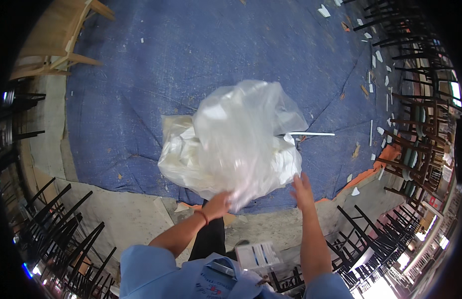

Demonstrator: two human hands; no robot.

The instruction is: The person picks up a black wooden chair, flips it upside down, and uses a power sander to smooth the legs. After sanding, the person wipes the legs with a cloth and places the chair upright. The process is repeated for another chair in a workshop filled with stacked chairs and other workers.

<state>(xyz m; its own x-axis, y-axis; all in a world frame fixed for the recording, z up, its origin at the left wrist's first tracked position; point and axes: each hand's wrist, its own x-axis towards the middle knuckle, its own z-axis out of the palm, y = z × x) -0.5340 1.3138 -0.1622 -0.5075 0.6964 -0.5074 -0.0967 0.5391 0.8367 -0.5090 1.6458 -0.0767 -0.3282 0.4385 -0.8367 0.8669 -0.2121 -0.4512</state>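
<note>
A big, crumpled clear plastic bag (236, 134) bulges up in front of me, with white pieces showing through it at its sides. At its near edge, my left hand (219, 204) is closed on a bunched part of the plastic. My right hand (303, 192) is beside the bag's near right side, its fingers stretched out and apart. Whether its fingertips touch the plastic I cannot tell. A thin white strip (313, 133) sticks out to the right of the bag over the blue ground sheet (141, 74).
White scraps (377, 56) are scattered along the sheet's right side. Stacked dark-legged chairs (415, 114) line the right; more dark legs (66, 224) stand at near left. A light wooden piece of furniture (51, 35) is at far left. Orange material (389, 153) shows at the sheet's edge.
</note>
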